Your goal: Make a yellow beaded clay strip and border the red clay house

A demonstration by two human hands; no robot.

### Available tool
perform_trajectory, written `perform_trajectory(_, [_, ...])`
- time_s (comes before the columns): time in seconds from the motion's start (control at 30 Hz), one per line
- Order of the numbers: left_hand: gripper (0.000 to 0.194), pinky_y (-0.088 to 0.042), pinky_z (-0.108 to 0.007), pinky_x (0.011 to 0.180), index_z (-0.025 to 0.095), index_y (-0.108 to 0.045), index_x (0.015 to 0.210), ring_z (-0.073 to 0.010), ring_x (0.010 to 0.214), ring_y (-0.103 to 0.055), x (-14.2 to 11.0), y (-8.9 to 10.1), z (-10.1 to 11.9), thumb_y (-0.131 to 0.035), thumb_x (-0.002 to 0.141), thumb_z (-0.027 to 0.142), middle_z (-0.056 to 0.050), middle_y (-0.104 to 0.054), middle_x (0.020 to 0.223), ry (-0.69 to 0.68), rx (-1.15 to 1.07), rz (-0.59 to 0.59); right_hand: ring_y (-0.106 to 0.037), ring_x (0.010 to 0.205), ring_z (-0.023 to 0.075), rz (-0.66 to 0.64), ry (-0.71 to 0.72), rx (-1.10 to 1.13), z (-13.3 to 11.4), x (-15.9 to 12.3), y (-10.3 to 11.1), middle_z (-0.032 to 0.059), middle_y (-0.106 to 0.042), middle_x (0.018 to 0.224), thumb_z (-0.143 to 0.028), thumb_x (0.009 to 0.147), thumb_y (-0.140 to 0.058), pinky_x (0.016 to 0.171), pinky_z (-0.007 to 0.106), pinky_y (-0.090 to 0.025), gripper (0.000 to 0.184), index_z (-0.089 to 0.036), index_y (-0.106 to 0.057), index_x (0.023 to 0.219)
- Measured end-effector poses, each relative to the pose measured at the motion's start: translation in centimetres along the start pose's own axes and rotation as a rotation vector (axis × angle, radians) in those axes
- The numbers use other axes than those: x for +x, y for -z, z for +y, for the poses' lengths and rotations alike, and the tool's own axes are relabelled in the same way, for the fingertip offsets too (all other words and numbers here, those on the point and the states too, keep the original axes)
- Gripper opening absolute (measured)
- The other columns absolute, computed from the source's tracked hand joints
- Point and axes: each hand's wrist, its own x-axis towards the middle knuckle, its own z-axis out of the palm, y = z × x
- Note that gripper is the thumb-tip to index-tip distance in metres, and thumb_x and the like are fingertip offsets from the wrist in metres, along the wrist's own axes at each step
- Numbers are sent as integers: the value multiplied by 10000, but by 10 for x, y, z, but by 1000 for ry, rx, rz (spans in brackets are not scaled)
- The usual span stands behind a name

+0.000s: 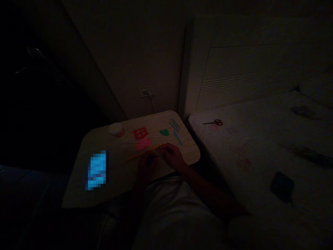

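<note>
My left hand [148, 162] is over the near part of a small wooden-topped table [117, 187], its fingers curled inward. To its right, my right hand [170, 155] is closed in a pinch, with the fingertips close to the left hand. Something small and pale seems to be between them, but the dim light hides what it is. A thin orange strip [135, 156] lies slanting on the table just beyond my fingers. Past it are a pink flat piece with holes [144, 143] and a red window-shaped frame [140, 133].
On the table are a white-lidded tub [116, 130], a green moulded piece [164, 132], a blue-green plastic knife [178, 138], thin sticks [174, 124] and a glowing pixelated screen [96, 171]. Red-handled scissors [218, 122] lie on the bed [223, 146]. A plug sits in the wall outlet [147, 92].
</note>
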Motion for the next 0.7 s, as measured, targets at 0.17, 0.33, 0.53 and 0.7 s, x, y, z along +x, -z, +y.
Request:
perform_trajectory(0.17, [202,-525,-309,742,211,-632,850,-197,775,-636,-1,-1,-1,-671,735,373,-16,-689,822,16,-8,14,-612,707,165,-5,-22,-50,4,-2,0,23,-698,752,-406,821,-690,657,262,-486,221,-189,-702,782])
perform_trajectory(0.33, [202,-535,-322,776,215,-633,852,-210,818,-649,-1,-1,-1,-673,735,373,-24,-706,852,11,-6,18,-641,747,172,-49,-11,-37,6,-3,1,31,-721,799,-372,806,-701,698,269,-508,181,-193,-716,835])
perform_trajectory(0.53, [208,-532,-322,781,215,-639,859,-213,827,-650,-1,-2,1,-674,728,373,-22,-710,849,30,2,14,-666,781,185,-60,-23,-26,5,-2,1,47,-750,859,-397,797,-720,733,283,-523,216,-195,-737,873])
perform_trajectory(0.7, [185,-528,-320,777,216,-635,845,-209,816,-646,-1,-1,2,-672,737,361,-22,-708,846,17,-5,1,-570,608,153,-71,-88,-31,2,-4,0,12,-660,643,-447,843,-684,575,254,-443,284,-190,-712,726])
